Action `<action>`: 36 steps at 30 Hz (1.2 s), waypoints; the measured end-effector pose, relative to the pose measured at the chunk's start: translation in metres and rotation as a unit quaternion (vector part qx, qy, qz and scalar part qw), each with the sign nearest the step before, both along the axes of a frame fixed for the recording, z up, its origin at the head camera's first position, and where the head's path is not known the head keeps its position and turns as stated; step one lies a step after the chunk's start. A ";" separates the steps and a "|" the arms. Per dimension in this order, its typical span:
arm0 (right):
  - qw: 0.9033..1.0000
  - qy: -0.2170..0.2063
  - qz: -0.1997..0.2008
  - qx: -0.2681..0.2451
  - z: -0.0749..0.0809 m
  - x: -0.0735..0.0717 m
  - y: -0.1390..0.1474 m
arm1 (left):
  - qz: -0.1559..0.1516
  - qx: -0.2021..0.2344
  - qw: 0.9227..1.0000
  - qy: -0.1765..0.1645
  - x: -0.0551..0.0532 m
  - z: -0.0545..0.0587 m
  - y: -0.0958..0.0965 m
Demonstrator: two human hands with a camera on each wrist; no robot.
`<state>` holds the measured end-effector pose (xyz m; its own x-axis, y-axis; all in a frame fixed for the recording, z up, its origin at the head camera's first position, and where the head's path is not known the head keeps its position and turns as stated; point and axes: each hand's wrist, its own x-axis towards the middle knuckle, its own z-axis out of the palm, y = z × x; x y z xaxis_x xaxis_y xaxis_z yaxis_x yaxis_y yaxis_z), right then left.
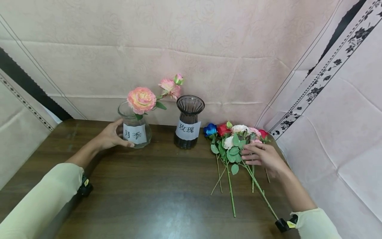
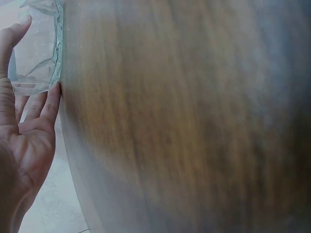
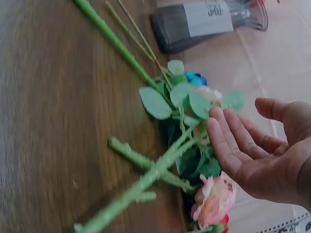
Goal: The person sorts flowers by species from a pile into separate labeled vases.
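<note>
My left hand (image 1: 111, 136) holds the side of a clear glass vase (image 1: 147, 136), thumb in front and fingers behind. In the left wrist view, the fingertips reach the vase's base (image 2: 36, 86). A pink-yellow flower (image 1: 141, 100) leans over its rim, with a smaller pink bloom (image 1: 170, 88) and bud to the right. My right hand (image 1: 264, 157) is at a pile of artificial flowers, its fingers extended beside the green leaves (image 3: 199, 106) and gripping no stem. Among them are a blue rose (image 1: 210, 129), a red rose (image 1: 223, 129) and a white flower (image 1: 228, 142).
Between the vase and the pile stands a dark glass vase (image 1: 188, 111) with a white paper label (image 1: 188, 130). Several green stems (image 1: 231, 192) stretch toward the front of the brown wooden table (image 1: 143, 192). Pale patterned cloth (image 1: 209, 39) hangs behind and at both sides.
</note>
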<state>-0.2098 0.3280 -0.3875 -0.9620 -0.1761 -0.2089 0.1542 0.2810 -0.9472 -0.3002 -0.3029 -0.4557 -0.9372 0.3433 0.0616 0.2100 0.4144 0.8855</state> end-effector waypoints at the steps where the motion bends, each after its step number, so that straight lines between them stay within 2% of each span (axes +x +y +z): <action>1: 1.000 -0.003 0.000 0.002 -0.001 -0.001 0.003 | 0.000 0.000 1.000 -0.001 0.000 0.000 0.000; 5: 1.000 -0.017 0.001 0.012 -0.007 -0.004 0.016 | 0.004 -0.005 1.000 -0.004 0.000 0.000 0.001; 11: 0.998 -0.058 0.029 0.016 -0.015 -0.006 0.036 | 0.005 -0.011 1.000 -0.006 0.000 0.001 0.002; 16: 0.992 -0.103 0.057 0.036 -0.022 -0.003 0.049 | 0.006 -0.014 1.000 -0.006 0.001 0.003 0.003; 20: 0.987 -0.121 0.083 0.070 -0.026 -0.001 0.051 | 0.008 -0.015 1.000 -0.005 0.002 0.003 0.002; 24: 0.982 -0.116 0.101 0.109 -0.030 0.001 0.047 | 0.010 -0.014 1.000 -0.006 0.002 0.002 0.000; 29: 0.979 -0.079 0.115 0.148 -0.031 0.003 0.041 | 0.011 -0.018 1.000 -0.005 0.001 0.002 0.000; 36: 0.975 -0.061 0.135 0.167 -0.028 0.004 0.032 | 0.013 -0.024 1.000 -0.007 0.001 0.002 0.001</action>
<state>-0.2061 0.3602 -0.4152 -0.8543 -0.3212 -0.4088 0.1388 0.6169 -0.7747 -0.2997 -0.3023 -0.4541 -0.9468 0.3203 0.0314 0.1852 0.4623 0.8671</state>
